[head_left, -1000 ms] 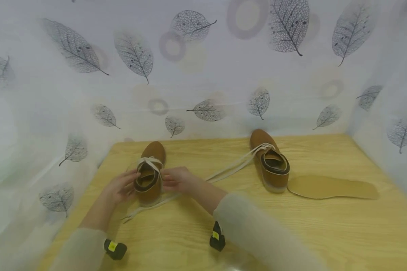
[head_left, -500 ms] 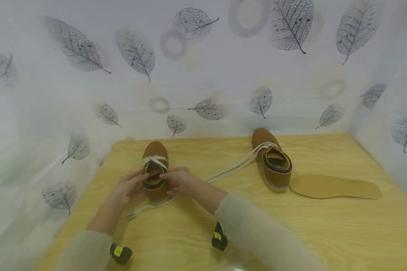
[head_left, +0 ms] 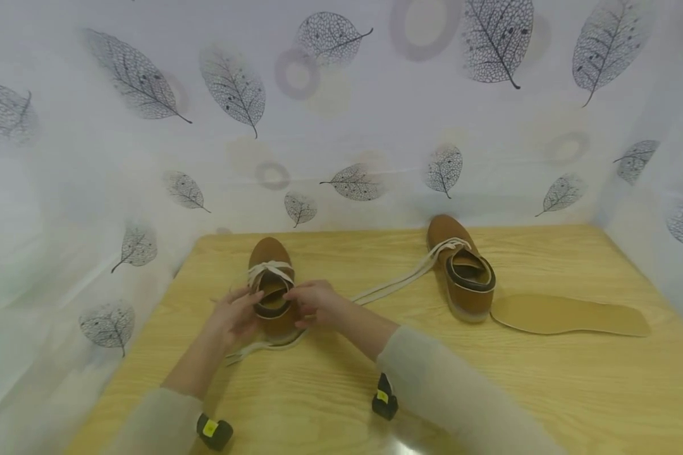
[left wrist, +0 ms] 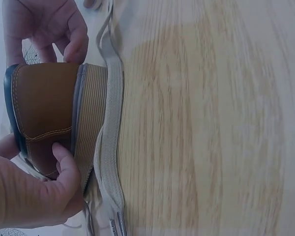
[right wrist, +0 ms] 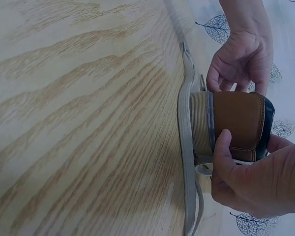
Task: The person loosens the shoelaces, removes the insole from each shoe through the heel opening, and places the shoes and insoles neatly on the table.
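Note:
A brown lace-up shoe (head_left: 270,251) with a dark padded collar stands on the left of the table, its toe pointing away and its pale laces (head_left: 271,268) crossed over the tongue. My left hand (head_left: 235,316) pinches the left side of its collar, and my right hand (head_left: 317,301) pinches the right side. In the left wrist view the brown heel (left wrist: 46,101) shows between both hands, above a ribbed sole (left wrist: 92,105). From the right wrist, the right thumb and fingers (right wrist: 225,152) straddle the collar edge.
A second brown shoe (head_left: 471,297) stands at the back right. Its long pale lace (head_left: 395,285) stretches across the table (head_left: 319,392) towards the first shoe, and a flat lace (left wrist: 114,98) lies along that heel. A tan insole (head_left: 569,314) lies at the right. Leaf-printed sheeting (head_left: 353,126) surrounds the table.
The left shoe and both hands have shifted slightly right. My fingertips have moved from the shoe's sides onto its collar edges. The head view has also drifted a little; the other shoe and insole stay put.

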Demonstrator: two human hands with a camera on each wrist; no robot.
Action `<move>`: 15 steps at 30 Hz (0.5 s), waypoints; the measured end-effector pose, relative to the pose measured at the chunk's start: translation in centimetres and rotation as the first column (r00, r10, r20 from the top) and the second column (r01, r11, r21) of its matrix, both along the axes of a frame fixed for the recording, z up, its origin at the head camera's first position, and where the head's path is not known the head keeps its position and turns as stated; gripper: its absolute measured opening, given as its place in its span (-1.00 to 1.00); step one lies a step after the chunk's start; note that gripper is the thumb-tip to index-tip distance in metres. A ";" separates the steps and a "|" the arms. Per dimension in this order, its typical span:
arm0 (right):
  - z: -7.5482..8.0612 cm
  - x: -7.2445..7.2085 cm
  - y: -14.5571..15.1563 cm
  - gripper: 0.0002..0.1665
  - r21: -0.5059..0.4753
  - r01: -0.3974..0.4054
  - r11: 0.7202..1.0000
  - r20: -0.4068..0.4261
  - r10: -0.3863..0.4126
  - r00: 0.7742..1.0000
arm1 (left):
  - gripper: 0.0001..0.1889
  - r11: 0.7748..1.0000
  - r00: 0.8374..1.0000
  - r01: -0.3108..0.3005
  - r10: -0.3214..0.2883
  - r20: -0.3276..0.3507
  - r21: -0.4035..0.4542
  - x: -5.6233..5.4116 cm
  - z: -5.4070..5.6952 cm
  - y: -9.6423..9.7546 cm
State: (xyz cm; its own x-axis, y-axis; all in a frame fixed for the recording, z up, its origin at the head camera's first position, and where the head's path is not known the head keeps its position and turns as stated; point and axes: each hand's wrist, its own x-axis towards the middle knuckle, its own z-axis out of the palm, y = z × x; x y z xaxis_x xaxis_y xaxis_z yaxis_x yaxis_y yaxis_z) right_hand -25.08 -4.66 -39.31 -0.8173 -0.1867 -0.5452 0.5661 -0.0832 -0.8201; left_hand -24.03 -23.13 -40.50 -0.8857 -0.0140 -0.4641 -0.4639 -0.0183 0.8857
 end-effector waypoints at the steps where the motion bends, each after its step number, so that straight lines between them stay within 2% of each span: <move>1: 0.0 0.0 0.1 -0.66 0.004 -0.001 1.000 -0.005 0.001 1.000 | -0.20 1.000 1.000 -0.010 0.010 -0.002 0.014 0.0 0.0 0.1; 6: -0.3 0.2 0.7 -0.72 0.027 -0.014 1.000 -0.016 0.014 1.000 | -0.19 0.997 0.999 -0.049 0.048 0.015 0.068 0.4 -0.4 0.8; 11: -0.7 0.4 1.5 -0.71 0.055 -0.027 0.998 -0.031 0.029 0.999 | -0.18 0.998 0.999 -0.051 0.051 0.011 0.021 1.0 -0.7 1.6; 15: -0.6 0.6 2.3 -0.71 0.055 -0.036 0.998 -0.037 0.038 0.999 | -0.17 0.998 0.998 -0.056 0.056 0.003 0.030 1.3 -0.7 2.4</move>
